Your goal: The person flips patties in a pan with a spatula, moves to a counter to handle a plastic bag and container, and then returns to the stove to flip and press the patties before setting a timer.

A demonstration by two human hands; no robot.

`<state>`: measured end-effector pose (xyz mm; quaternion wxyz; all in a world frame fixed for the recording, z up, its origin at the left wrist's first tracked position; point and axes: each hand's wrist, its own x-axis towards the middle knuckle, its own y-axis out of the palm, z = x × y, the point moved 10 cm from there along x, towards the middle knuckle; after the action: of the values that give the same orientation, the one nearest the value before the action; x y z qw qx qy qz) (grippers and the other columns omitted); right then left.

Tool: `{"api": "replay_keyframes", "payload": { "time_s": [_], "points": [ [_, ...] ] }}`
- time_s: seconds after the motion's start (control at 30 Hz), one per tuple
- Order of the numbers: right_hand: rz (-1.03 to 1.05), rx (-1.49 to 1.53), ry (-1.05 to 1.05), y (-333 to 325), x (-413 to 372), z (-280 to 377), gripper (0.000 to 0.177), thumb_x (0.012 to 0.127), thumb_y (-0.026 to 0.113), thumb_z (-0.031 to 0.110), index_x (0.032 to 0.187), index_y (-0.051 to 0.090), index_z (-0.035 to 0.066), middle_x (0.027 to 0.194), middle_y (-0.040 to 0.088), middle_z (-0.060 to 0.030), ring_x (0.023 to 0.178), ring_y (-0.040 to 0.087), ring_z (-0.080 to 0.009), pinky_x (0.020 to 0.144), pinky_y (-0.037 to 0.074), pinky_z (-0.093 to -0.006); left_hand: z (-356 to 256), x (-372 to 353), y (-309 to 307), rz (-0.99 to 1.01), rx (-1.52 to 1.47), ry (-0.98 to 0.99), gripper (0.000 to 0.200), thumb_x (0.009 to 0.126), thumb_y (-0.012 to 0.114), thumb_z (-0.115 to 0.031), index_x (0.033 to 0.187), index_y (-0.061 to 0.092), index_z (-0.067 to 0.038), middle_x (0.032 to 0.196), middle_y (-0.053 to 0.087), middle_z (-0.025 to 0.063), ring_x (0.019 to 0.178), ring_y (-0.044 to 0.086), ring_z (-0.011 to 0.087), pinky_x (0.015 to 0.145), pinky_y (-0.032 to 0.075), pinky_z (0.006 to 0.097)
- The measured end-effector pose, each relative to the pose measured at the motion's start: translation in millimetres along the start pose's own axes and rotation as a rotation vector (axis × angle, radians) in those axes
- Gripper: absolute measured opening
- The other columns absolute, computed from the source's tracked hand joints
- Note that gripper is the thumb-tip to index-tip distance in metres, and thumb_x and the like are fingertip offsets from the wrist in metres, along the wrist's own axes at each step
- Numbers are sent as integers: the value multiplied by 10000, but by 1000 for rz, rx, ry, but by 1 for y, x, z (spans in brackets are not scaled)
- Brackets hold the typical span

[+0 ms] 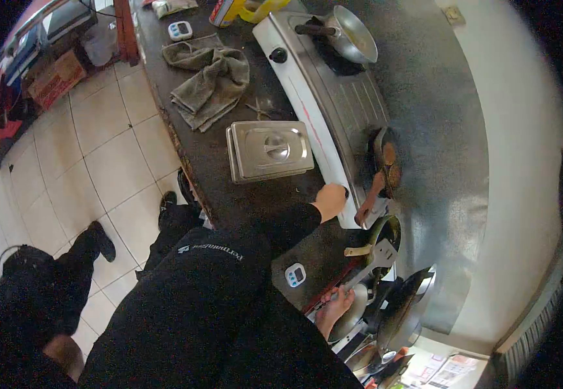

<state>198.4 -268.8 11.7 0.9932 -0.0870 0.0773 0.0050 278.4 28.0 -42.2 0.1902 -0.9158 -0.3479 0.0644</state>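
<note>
My left hand (330,200) is closed around the dark knob (346,193) at the near front corner of the white and steel stove (323,139). My right hand (336,307) grips a metal slotted spatula (383,255), its blade over the pans beside the stove. On the near burner is a small dark pan (381,137) with brown round pieces (390,165) in it; its reddish handle (370,198) points toward my left hand. A silver saucepan (354,37) stands on the far burner.
A lidded steel container (271,151), a grey cloth (210,81) and two timers (179,30) (295,275) lie on the dark counter. Several pans (406,311) crowd the lower right. Dark-clothed legs with a shoe (103,241) stand on the tiled floor.
</note>
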Motion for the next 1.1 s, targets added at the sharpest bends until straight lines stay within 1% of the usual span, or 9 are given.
{"api": "replay_keyframes", "payload": {
  "time_s": [0.1, 0.3, 0.4, 0.6, 0.7, 0.8, 0.9, 1.0, 1.1],
  "points": [
    [25, -17, 29, 0, 5, -3, 283, 806, 463, 97, 1052, 324, 107, 618, 430, -39, 389, 371, -115, 312, 308, -230, -7, 0, 0, -31, 64, 95, 132, 683, 503, -95, 655, 596, -4, 640, 571, 181, 613, 591, 310, 528, 493, 349],
    [20, -14, 24, 1, 6, -2, 317, 812, 466, 97, 1089, 312, 101, 625, 432, -44, 395, 374, -116, 317, 309, -233, -4, 5, 13, -62, 131, 131, 111, 676, 507, -75, 657, 601, -18, 642, 581, 156, 620, 600, 284, 529, 496, 339],
    [15, -17, 16, 7, 0, 4, 319, 810, 470, 96, 1087, 312, 94, 627, 431, -46, 396, 374, -117, 318, 308, -235, -3, 1, 5, -29, 90, 68, 116, 682, 500, -73, 665, 603, -23, 655, 587, 147, 626, 603, 280, 532, 497, 340],
    [52, -80, -9, 6, 5, 4, 334, 805, 476, 94, 1095, 311, 89, 632, 433, -50, 401, 375, -119, 325, 311, -232, -7, 4, 10, -9, 126, 119, 123, 690, 491, -73, 656, 602, -30, 670, 585, 141, 631, 599, 272, 542, 493, 339],
    [39, -100, 2, 5, 4, 4, 351, 805, 475, 93, 1113, 306, 95, 653, 440, -53, 431, 385, -119, 336, 319, -232, -5, 4, 11, -27, 92, 105, 114, 684, 498, -79, 650, 600, -38, 667, 581, 133, 626, 598, 263, 537, 489, 339],
    [10, -85, 18, 2, 5, 1, 369, 804, 473, 93, 1128, 297, 101, 677, 447, -54, 468, 401, -118, 344, 323, -231, -12, 2, 12, -84, 147, 210, 106, 675, 503, -77, 643, 599, -43, 667, 580, 122, 621, 599, 261, 529, 488, 337],
    [45, -57, 23, 4, 5, 0, 374, 803, 474, 94, 1129, 290, 110, 694, 450, -51, 495, 412, -114, 343, 320, -227, -5, 8, 23, -42, 158, 155, 96, 673, 506, -79, 638, 592, -57, 666, 573, 111, 629, 592, 255, 537, 481, 328],
    [40, -103, 12, 0, 8, -1, 371, 804, 477, 100, 1122, 286, 115, 673, 448, -51, 462, 401, -115, 340, 317, -230, -7, 9, 23, -23, 191, 152, 88, 669, 509, -81, 639, 589, -61, 677, 572, 110, 647, 588, 251, 544, 478, 330],
    [64, -79, 16, 6, 2, 2, 354, 807, 473, 105, 1110, 290, 115, 645, 440, -52, 420, 380, -117, 335, 312, -234, -20, -2, 7, -49, 271, 238, 88, 669, 513, -87, 648, 594, -60, 685, 573, 114, 651, 585, 247, 543, 475, 330]
  ]
}}
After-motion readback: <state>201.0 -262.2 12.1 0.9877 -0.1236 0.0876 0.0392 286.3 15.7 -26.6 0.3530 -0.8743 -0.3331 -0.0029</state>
